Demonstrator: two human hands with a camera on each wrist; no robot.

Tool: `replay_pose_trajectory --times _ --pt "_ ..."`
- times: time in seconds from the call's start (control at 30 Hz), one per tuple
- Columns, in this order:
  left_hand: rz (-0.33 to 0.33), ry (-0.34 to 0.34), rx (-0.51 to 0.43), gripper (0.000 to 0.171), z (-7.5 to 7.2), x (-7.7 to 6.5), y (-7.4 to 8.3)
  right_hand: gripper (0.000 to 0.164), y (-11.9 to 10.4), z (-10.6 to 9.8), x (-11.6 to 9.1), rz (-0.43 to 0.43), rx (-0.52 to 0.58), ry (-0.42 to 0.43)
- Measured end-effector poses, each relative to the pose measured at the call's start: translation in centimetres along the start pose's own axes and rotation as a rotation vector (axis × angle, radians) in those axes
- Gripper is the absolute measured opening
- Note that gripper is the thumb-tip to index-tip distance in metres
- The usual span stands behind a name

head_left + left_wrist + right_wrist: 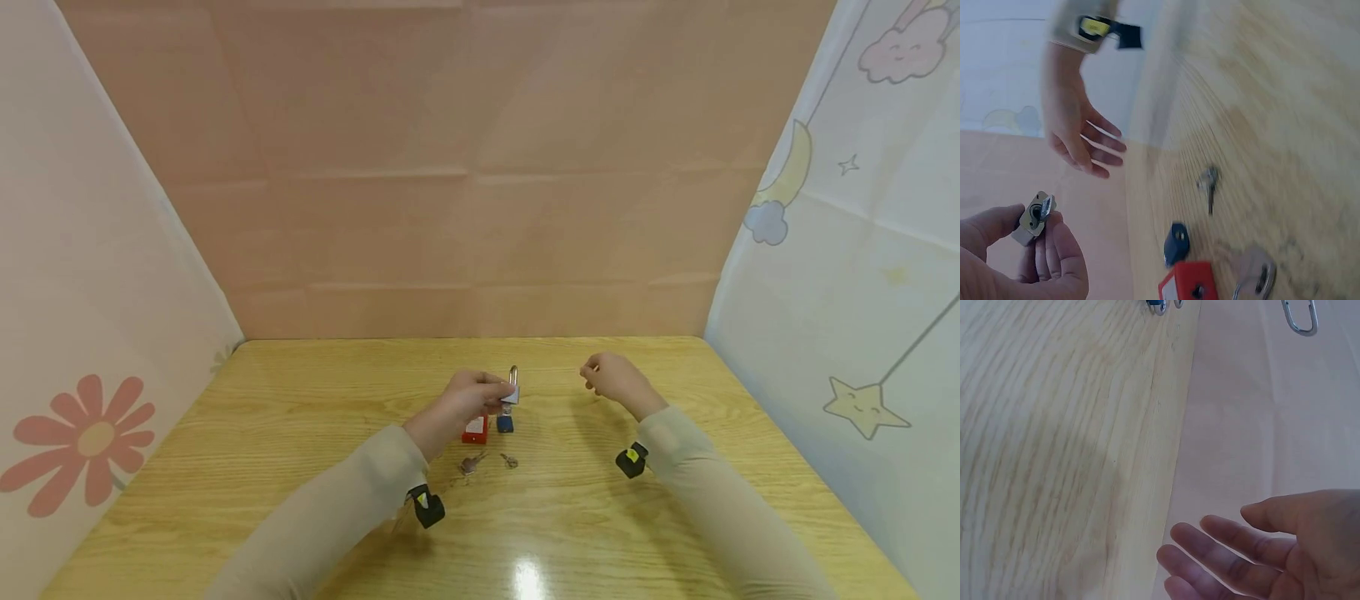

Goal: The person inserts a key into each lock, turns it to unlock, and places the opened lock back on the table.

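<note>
**Silver padlock (512, 395) held up in my left hand (460, 402)**

Clock-face from that lock, in my head view: nearest me, a larger key (470, 464) lies at seven, a small key (510, 461) at six. Beyond sit a red padlock (475, 437) past seven and a blue padlock (505, 424) at six. My left thumb and fingers pinch the silver body, shackle up; I'd keep them steady on its sides, clear of the inserted key (1048, 207). At three, my right hand (617, 382) holds nothing, fingers loose.
</note>
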State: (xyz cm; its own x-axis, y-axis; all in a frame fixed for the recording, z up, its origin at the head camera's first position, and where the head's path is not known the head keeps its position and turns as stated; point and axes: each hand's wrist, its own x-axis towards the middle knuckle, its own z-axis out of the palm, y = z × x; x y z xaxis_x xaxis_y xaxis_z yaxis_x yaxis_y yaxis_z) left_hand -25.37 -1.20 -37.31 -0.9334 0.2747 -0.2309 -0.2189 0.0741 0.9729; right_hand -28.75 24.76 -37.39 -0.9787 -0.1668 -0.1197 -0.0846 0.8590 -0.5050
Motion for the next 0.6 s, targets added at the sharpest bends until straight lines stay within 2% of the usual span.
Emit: replay_pose_trajectory --times 0.13,0.3,0.43,0.6 --pt "0.072 0.050 0.235 0.024 0.3 0.6 0.4 0.035 0.2 0.2 0.0 0.000 0.019 -0.003" --pt "0.155 0.031 0.512 0.012 1.0 1.6 0.4 0.035 0.1 0.3 0.0 0.007 0.052 -0.010" --pt "0.212 0.004 0.668 0.010 2.2 2.0 0.3 0.035 0.0 0.3 0.0 0.009 0.059 -0.009" --pt "0.245 -0.025 0.858 0.008 4.2 2.3 0.2 0.036 0.1 0.3 0.0 0.013 0.062 -0.004"
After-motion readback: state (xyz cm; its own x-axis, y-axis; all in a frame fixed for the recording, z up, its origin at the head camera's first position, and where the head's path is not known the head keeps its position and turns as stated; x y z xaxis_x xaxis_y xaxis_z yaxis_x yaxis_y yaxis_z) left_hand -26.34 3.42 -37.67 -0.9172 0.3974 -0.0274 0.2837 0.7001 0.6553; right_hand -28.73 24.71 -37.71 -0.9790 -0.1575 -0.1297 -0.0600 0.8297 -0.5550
